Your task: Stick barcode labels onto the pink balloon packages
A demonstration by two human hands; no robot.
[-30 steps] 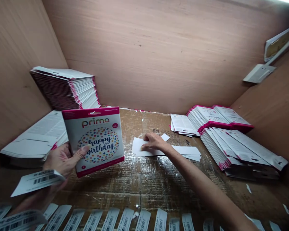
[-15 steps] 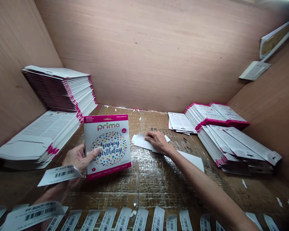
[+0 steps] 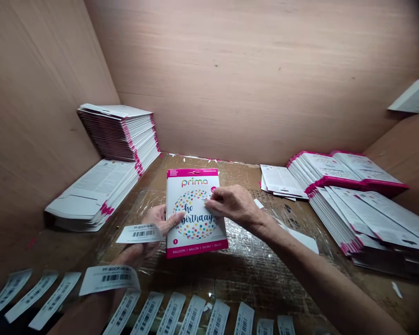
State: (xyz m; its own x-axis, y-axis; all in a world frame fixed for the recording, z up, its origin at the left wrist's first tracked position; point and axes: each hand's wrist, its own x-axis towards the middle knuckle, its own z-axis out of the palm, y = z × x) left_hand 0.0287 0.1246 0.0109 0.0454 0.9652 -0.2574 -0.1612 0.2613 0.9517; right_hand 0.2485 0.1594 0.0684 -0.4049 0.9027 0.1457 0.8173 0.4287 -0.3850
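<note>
My left hand [image 3: 157, 218] grips a white and pink balloon packet [image 3: 195, 232] by its left edge, thumb on the front. The packet stands nearly upright, its front, printed "happy birthday", facing me. My right hand [image 3: 233, 207] is closed, the fingertips pinched at the right part of that front and covering some of the lettering. Whatever is between those fingers, if anything, is too small to make out. A barcode label [image 3: 139, 234] hangs at my left wrist, and a second barcode label [image 3: 110, 279] sits farther down the forearm.
Several barcode labels [image 3: 171, 311] line the near table edge. Stacked packets stand at the left, a tall pile [image 3: 125, 135] behind a lower one [image 3: 87, 190]. More packets [image 3: 338, 172] lie at the right. White paper [image 3: 300, 238] rests beneath my right forearm. Wooden panels [image 3: 230, 83] enclose the table.
My right hand has lifted off the white paper and come left to the packet's front. The packet is still in my left hand. The view has shifted, so the stacks appear farther right.
</note>
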